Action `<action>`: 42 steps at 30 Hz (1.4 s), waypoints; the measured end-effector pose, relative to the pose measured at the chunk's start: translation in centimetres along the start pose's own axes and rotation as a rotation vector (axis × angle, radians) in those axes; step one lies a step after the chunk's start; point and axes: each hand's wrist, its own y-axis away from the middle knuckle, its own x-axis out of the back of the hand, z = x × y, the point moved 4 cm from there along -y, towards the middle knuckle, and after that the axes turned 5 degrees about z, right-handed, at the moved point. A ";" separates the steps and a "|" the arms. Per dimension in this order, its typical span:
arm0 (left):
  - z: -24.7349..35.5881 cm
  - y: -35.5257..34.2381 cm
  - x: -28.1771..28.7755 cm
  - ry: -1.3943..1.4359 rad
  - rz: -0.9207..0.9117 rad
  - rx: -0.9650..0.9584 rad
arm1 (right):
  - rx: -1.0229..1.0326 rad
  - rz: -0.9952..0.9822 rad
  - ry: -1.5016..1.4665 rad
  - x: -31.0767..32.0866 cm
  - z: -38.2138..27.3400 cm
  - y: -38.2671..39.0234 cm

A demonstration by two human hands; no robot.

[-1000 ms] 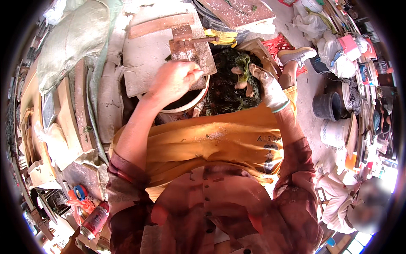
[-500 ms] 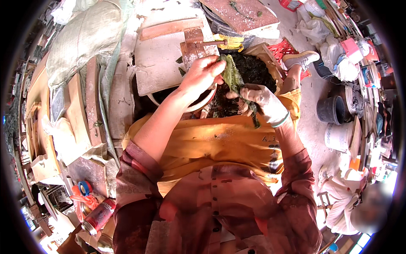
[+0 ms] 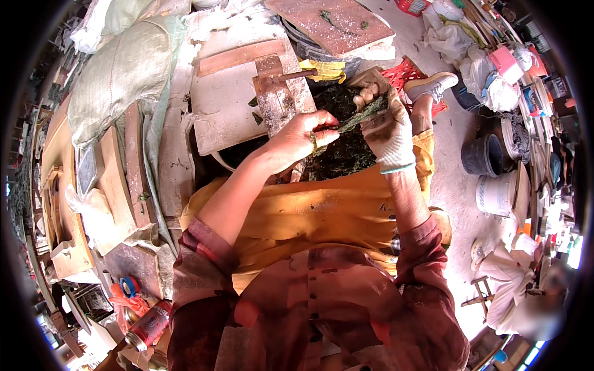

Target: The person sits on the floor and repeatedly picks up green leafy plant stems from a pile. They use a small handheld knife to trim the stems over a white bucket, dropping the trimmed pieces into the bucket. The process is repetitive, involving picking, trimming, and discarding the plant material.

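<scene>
My bare left hand (image 3: 297, 137) grips one end of a green leafy strand (image 3: 356, 119), seaweed-like. My right hand (image 3: 388, 133), in a dirty white knitted glove, holds the other end higher, its fingertips curled. Below lies a dark wet heap of the same stuff (image 3: 334, 157) in a container beside a wooden rim. Just left, a pale board (image 3: 219, 108) carries a rusty block (image 3: 269, 77) with a bar and white grains, over a partly hidden bucket (image 3: 219, 159). An orange apron (image 3: 291, 210) covers my lap.
Sacks (image 3: 114, 80) and planks lie left, with a red can (image 3: 148, 324). A brown board (image 3: 328, 21) tops a tub ahead. A red crate (image 3: 405, 71), a black bucket (image 3: 479, 154) and a white bucket (image 3: 495, 195) stand right. Another person (image 3: 504, 284) is at the lower right.
Both hands now stretch the strand lengthwise. My right hand went from low to higher right, near the container's rim; my left hand moved down from the level it had half a second ago.
</scene>
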 end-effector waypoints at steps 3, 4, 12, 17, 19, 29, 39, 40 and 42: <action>-0.5 0.3 1.2 -0.070 0.093 -0.042 | -0.039 0.109 0.083 2.3 -0.5 0.3; -1.1 0.2 1.7 -0.078 0.148 -0.066 | 0.004 0.088 0.078 3.4 -0.6 0.3; 1.0 0.7 4.3 -0.119 0.083 0.042 | -0.088 0.306 0.092 9.7 -0.7 3.9; 0.4 -0.2 2.7 0.118 0.139 -0.012 | -0.706 0.405 0.582 12.2 2.6 6.2; 0.4 -0.7 2.1 -0.033 0.056 -0.039 | -0.861 0.150 1.257 9.7 3.1 8.1; 1.4 -1.0 0.6 -0.129 -0.166 -0.041 | -0.273 -0.187 0.974 1.3 1.5 4.6; 1.7 -1.5 1.3 -0.137 0.146 -0.385 | -0.290 0.122 1.154 1.1 2.4 4.1; 1.2 -1.8 2.4 -0.135 0.265 -0.348 | -0.237 0.174 1.040 0.7 2.3 3.9; 2.2 -0.9 3.2 -0.241 0.387 -0.267 | -0.124 0.294 0.892 1.4 1.7 3.6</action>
